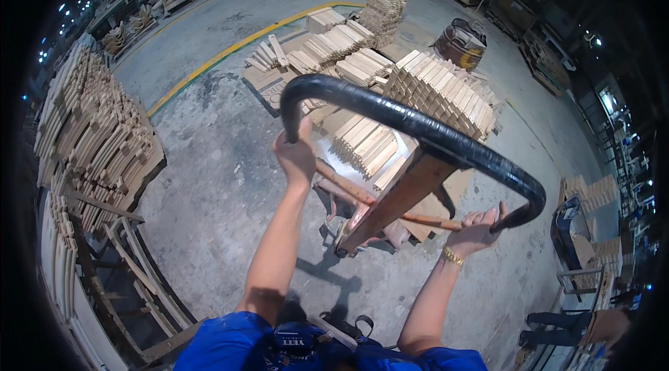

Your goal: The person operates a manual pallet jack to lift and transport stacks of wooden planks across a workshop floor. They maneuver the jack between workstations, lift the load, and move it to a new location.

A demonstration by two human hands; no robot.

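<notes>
A pallet jack handle (390, 109) stands tilted in front of me, a loop with a black-wrapped top bar and orange metal lower bars. My left hand (296, 158) is closed round its left side. At the lower right corner of the loop, my right hand (477, 233) is closed on it, a gold-coloured band on the wrist. An orange shaft (397, 200) runs down from the loop to the jack's base. Beyond the handle lie stacked wooden slats (446, 92) on cardboard (268, 88); the jack's forks are mostly hidden.
A tall pile of wooden pieces (97, 113) stands at the left, with a wooden frame (139, 266) nearer me. A drum-like container (460, 43) stands beyond the slats. Another person (592, 329) is at the lower right. A yellow floor line (230, 50) crosses the concrete.
</notes>
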